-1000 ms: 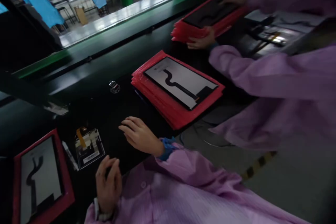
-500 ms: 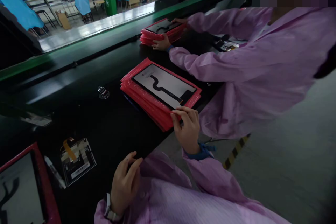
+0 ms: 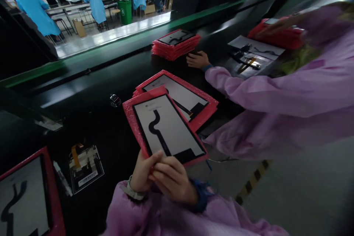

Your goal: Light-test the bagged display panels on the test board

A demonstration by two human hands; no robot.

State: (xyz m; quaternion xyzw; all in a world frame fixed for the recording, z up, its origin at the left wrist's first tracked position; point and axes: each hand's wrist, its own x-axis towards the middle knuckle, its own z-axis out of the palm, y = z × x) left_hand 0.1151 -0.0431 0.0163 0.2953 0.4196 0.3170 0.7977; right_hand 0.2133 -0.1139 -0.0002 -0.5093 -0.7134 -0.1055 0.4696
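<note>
A display panel (image 3: 168, 125) with a pale back and a dark curved ribbon cable lies on a red bubble-wrap sheet (image 3: 129, 110), tilted over the black bench. My left hand (image 3: 142, 173) grips its near left corner, thumb on top. My right hand (image 3: 174, 180) is closed at the near edge, right beside the left, its fingertips partly hidden. Behind the held panel, and partly covered by it, is a stack of similar panels in red wrap (image 3: 207, 114). Another panel (image 3: 24, 195) on red wrap lies at the lower left.
A small device with an orange flex cable (image 3: 85, 169) and a white pen (image 3: 62, 179) lie on the left. A small metal object (image 3: 114, 100) sits mid-bench. A co-worker's hand (image 3: 197, 61) rests beside another red-wrapped stack (image 3: 175, 46). More parts (image 3: 249, 61) lie at the right.
My hands have come together and now hold a panel with its red wrap, lifted off the near stack toward me. The co-worker's hands have left the far stack, moving right.
</note>
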